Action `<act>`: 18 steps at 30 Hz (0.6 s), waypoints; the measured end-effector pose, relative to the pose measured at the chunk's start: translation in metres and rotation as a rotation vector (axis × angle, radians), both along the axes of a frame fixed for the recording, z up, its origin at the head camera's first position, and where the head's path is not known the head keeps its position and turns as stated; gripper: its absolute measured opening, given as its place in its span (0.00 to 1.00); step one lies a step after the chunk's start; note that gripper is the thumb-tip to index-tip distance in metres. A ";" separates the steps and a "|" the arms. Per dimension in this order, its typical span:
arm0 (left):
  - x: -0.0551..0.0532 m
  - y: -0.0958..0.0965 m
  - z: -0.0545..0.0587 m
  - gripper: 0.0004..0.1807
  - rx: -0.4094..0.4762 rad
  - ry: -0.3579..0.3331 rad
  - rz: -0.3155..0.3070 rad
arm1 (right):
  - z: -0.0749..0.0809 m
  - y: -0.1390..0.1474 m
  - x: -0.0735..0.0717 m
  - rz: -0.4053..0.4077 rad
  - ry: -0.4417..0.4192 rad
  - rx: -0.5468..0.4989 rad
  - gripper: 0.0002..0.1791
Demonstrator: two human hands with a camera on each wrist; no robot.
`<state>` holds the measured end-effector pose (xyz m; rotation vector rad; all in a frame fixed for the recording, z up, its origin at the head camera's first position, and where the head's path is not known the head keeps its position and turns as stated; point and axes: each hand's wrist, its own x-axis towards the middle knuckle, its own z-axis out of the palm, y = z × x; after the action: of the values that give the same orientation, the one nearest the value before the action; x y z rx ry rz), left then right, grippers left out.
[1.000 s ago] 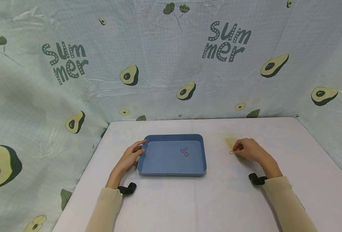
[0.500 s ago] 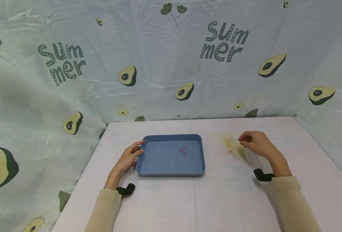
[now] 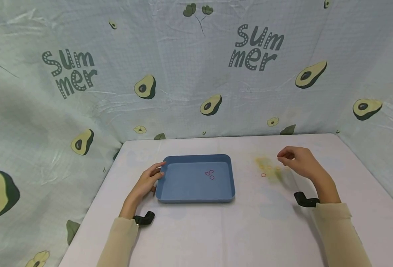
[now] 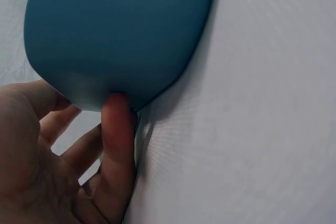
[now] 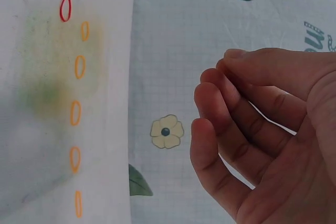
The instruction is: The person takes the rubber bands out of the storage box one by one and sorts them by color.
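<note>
Just below the head view's middle, the left hand (image 3: 145,182) holds a flat blue tray (image 3: 181,187) with three red rings (image 3: 209,174) inside. At left in the right wrist view, another red ring (image 5: 61,9) and five orange rings (image 5: 72,113) line up.

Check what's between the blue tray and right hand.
Head view: a red ring lies on white cloth, then faint orange rings, clearer in the right wrist view.

One tray (image 3: 183,183), four red rings (image 5: 70,8), five orange rings (image 5: 72,113).
</note>
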<state>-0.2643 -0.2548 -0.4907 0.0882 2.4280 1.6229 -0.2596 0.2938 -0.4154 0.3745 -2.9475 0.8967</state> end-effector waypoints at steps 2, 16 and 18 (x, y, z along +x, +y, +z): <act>0.000 0.000 -0.001 0.28 -0.003 0.002 0.002 | 0.002 0.000 0.000 -0.005 0.013 -0.002 0.13; 0.000 -0.001 -0.001 0.27 0.010 0.006 0.000 | 0.003 -0.009 -0.002 0.007 0.034 -0.055 0.13; 0.000 -0.001 -0.001 0.27 0.011 0.004 0.002 | 0.002 -0.013 -0.002 0.023 0.036 -0.069 0.12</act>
<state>-0.2643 -0.2556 -0.4919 0.0911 2.4228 1.6380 -0.2619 0.2812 -0.4139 0.4173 -2.8767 0.9809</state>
